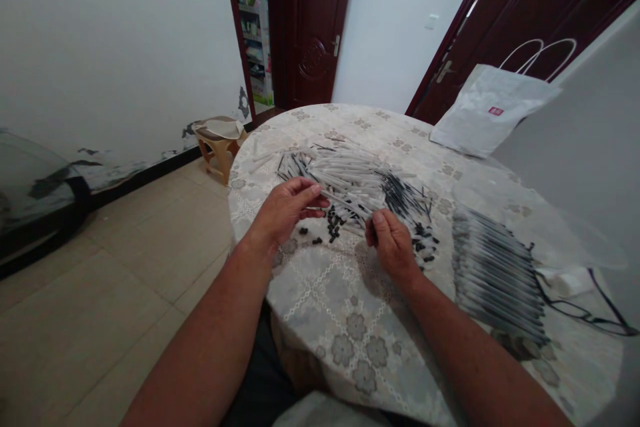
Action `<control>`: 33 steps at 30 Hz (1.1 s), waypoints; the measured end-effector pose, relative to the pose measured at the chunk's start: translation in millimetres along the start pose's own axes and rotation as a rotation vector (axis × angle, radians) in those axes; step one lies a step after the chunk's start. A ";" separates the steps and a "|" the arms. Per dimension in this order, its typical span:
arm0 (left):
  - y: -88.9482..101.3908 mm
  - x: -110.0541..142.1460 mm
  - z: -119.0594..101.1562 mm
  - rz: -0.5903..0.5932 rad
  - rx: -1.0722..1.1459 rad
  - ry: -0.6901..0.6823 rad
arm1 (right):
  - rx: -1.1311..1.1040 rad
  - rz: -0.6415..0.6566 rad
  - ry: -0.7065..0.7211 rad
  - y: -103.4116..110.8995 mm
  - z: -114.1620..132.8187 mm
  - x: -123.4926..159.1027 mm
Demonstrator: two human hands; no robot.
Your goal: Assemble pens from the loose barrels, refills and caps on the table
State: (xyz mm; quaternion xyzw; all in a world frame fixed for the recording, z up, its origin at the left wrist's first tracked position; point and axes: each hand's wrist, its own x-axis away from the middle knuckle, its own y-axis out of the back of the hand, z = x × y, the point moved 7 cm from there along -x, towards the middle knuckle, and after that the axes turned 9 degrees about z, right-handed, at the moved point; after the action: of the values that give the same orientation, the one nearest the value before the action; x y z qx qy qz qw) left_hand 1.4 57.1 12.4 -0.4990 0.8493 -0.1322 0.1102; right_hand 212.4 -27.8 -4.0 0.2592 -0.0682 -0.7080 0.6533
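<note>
Between my two hands runs a thin pale tube that looks like a pen barrel (344,201). My left hand (285,208) pinches its far left end between thumb and fingers. At the other end, the thumb and curled fingers of my right hand (394,240) are closed on it. Just beyond them lies a heap of whitish translucent tubes (350,170). Thin dark sticks like pen refills (400,195) are bunched at its right. Small black caps (334,225) are scattered near my left fingers, and more black pieces (425,243) lie beside my right hand.
Many pens with dark cores (495,273) lie side by side at the right, next to eyeglasses (575,310). A white paper bag (495,110) stands at the back right of the round table with its patterned tablecloth (350,340). A stool (219,147) is beyond the left edge.
</note>
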 end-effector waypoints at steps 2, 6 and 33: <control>11.6 0.6 -6.4 -0.049 -0.012 -0.024 | 0.008 -0.011 0.004 2.2 -0.5 -0.3; 9.8 0.5 -1.9 -0.041 -0.046 0.014 | 0.063 0.002 0.018 2.1 3.3 0.4; -40.4 -23.9 43.2 0.009 -1.255 -0.170 | 0.100 -0.355 -0.026 49.2 -28.4 -9.3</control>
State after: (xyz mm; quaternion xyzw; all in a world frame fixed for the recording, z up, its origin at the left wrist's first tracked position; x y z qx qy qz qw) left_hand 59.7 54.2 -13.5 -0.4739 0.7555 0.4314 -0.1358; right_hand 269.2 -18.7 -4.3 0.2902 -0.0651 -0.8112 0.5036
